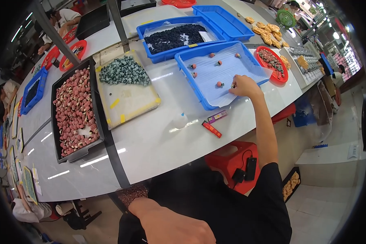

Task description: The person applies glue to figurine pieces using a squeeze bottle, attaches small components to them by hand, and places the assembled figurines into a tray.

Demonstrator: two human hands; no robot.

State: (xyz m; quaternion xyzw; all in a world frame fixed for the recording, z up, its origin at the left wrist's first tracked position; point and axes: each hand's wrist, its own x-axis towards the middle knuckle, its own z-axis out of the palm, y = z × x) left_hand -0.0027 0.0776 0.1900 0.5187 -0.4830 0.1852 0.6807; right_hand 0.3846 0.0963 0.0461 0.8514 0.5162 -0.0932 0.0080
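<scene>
My right hand (245, 86) reaches over the front right part of a blue tray (207, 101) lined with white sheeting. Its fingertips are pinched around a small dark-topped piece (233, 86), mostly covered by the fingers. Several small round pink-and-dark pieces stand apart on the liner, among them a pink piece (220, 84) just left of that hand. Below the table's front edge, my left hand (140, 204) is at a dark container of small reddish-brown pieces (131, 194). Its fingers are hidden from view.
A black tray of pink round pieces (74, 110) stands left, beside a pale board (130, 103) bearing green-grey pieces. Behind is a blue tray of black pieces (175, 38); a red plate (277, 75) sits right. A red lighter-like packet (212, 129) lies in front. A red stool (232, 158) stands below.
</scene>
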